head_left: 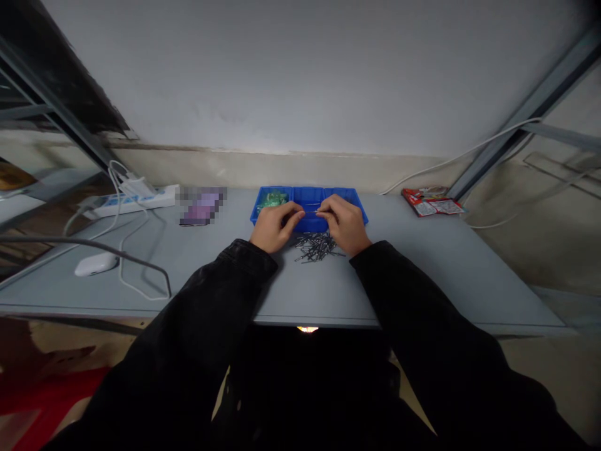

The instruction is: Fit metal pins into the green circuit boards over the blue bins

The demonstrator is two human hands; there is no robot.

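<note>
My left hand (276,227) is closed in a pinch at the left end of a thin metal pin (310,212). At its other end, my right hand (346,223) pinches with thumb and forefinger. The pin lies level between both hands, over the middle of a blue divided tray (366,219). Green pieces (274,198), too small to name, lie in the tray's left compartment. Just in front of the tray, between my wrists, is a loose pile of dark and silvery metal pins (315,248). My right hand hides part of the right compartment.
To the left are a white power strip (159,197) with plugged-in cables, a white earbud case (96,264) and a blurred purple object (203,208). A red packet (432,203) lies at the back right near a metal post (488,138). The wall rises behind the grey table (436,269).
</note>
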